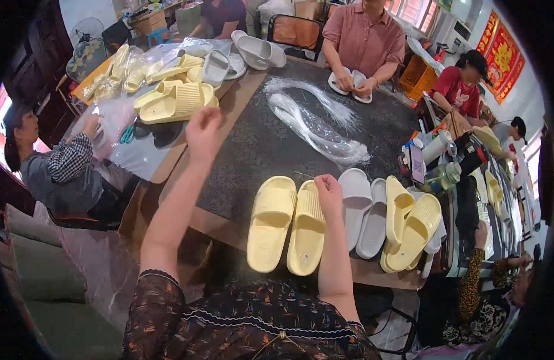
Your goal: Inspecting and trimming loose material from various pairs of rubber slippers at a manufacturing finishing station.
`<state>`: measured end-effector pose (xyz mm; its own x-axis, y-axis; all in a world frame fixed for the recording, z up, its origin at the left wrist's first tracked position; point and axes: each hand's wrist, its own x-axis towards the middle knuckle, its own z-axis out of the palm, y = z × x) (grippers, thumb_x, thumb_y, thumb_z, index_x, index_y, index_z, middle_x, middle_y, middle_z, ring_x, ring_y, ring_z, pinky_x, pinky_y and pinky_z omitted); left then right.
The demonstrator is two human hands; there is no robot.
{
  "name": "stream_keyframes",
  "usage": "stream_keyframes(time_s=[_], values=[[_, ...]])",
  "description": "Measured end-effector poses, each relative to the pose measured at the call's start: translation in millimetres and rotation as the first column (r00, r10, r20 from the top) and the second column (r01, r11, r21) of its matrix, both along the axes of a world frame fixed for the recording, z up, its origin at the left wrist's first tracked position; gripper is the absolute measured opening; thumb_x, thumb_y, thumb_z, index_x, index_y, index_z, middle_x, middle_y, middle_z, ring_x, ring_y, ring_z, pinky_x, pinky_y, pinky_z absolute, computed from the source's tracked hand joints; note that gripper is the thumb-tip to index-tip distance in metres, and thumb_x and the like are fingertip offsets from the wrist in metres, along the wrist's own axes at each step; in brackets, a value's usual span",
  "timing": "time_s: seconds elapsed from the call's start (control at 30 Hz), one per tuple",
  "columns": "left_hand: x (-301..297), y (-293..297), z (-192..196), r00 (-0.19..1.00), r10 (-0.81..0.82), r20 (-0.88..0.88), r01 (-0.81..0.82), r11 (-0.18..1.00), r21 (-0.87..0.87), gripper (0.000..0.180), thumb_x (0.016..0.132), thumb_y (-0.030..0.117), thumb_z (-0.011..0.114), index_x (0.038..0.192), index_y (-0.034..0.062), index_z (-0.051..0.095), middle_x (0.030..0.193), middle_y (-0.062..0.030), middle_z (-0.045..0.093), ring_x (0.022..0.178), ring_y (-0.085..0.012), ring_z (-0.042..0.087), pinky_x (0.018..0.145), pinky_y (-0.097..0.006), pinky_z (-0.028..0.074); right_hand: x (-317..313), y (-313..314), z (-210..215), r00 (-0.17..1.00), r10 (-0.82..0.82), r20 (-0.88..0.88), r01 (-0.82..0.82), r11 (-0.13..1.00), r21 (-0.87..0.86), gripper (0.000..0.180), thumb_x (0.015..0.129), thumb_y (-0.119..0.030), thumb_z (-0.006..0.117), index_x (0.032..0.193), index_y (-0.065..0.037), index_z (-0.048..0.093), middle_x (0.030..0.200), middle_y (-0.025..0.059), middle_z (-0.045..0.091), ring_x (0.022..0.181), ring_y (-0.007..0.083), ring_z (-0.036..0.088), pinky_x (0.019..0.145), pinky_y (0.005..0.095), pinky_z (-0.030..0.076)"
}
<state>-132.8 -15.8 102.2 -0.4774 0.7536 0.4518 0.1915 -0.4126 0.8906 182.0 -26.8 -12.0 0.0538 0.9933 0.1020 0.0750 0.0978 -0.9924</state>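
Note:
A pair of yellow slide slippers (pixel 269 231) lies side by side at the table edge in front of me, toes pointing away. Over the toe of its right slipper, my right hand (pixel 329 191) is closed in a pinch. A thin pale strand (pixel 304 174) shows beside those fingertips; whether they grip it I cannot tell. My left hand (pixel 204 131) is raised at the left with its fingers curled together, close to a stacked yellow pair (pixel 178 103). What it holds, if anything, is too small to make out.
A bundle of clear plastic strands (pixel 316 129) lies on the dark tabletop (pixel 241 162). Grey slippers (pixel 355 207) and more yellow ones (pixel 418 231) line the near right edge. Bottles and a phone (pixel 416 163) stand beyond. Several co-workers sit around; one across handles white slippers (pixel 352 84).

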Motion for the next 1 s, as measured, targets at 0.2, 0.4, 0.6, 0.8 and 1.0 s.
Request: stream_keyframes(time_s=[0.2, 0.4, 0.6, 0.8, 1.0], values=[[-153, 88, -50, 0.424, 0.598, -0.680, -0.662, 0.717, 0.217, 0.043, 0.075, 0.026, 0.070, 0.108, 0.0018, 0.059, 0.113, -0.0184, 0.058, 0.100, -0.0359, 0.056, 0.084, -0.044, 0.045, -5, 3, -3, 0.998, -0.006, 0.066, 0.005, 1.000, 0.027, 0.013, 0.087, -0.015, 0.062, 0.086, -0.001, 0.060, 0.067, -0.0050, 0.053, 0.060, 0.0016, 0.043, 0.054, 0.0192, 0.035], [-152, 93, -69, 0.865, 0.068, -0.498, -0.304, 0.859, -0.411, 0.038, 0.073, 0.033, 0.071, 0.092, 0.0004, 0.068, 0.086, -0.0169, 0.069, 0.080, -0.0249, 0.066, 0.074, -0.034, 0.050, 0, 9, -13, 1.000, 0.010, -0.001, -0.010, 1.000, 0.010, 0.014, 0.087, -0.016, 0.062, 0.086, -0.002, 0.060, 0.068, -0.0050, 0.054, 0.060, 0.0017, 0.045, 0.054, 0.0190, 0.038], [-40, 35, -51, 0.977, -0.135, -0.163, 0.041, 0.875, -0.482, 0.029, 0.075, 0.023, 0.072, 0.090, -0.0016, 0.067, 0.077, -0.0059, 0.065, 0.067, -0.0117, 0.058, 0.060, -0.028, 0.047, 2, 5, -7, 0.995, -0.040, 0.094, 0.039, 0.999, 0.016, 0.013, 0.087, -0.015, 0.062, 0.085, -0.003, 0.060, 0.066, -0.0065, 0.052, 0.058, 0.0014, 0.041, 0.052, 0.0188, 0.034], [71, -72, -19, 0.835, -0.492, 0.247, 0.550, 0.744, -0.379, 0.031, 0.081, 0.017, 0.069, 0.104, -0.0024, 0.061, 0.085, -0.0030, 0.063, 0.074, -0.0067, 0.056, 0.065, -0.023, 0.046, -1, 2, -9, 0.998, -0.042, -0.036, 0.043, 0.999, 0.021, 0.010, 0.087, -0.013, 0.060, 0.085, -0.003, 0.061, 0.068, -0.0060, 0.053, 0.061, 0.0017, 0.043, 0.055, 0.0183, 0.036], [100, -92, -30, 0.707, -0.705, 0.048, 0.639, 0.609, -0.470, 0.032, 0.080, 0.017, 0.068, 0.105, -0.0017, 0.061, 0.086, -0.0033, 0.064, 0.077, -0.0080, 0.058, 0.068, -0.024, 0.048, 1, -3, -1, 0.919, -0.143, -0.367, 0.124, 0.989, -0.077, 0.017, 0.079, -0.001, 0.062, 0.096, -0.004, 0.061, 0.089, 0.0013, 0.061, 0.083, 0.0114, 0.054, 0.076, 0.0254, 0.044]])
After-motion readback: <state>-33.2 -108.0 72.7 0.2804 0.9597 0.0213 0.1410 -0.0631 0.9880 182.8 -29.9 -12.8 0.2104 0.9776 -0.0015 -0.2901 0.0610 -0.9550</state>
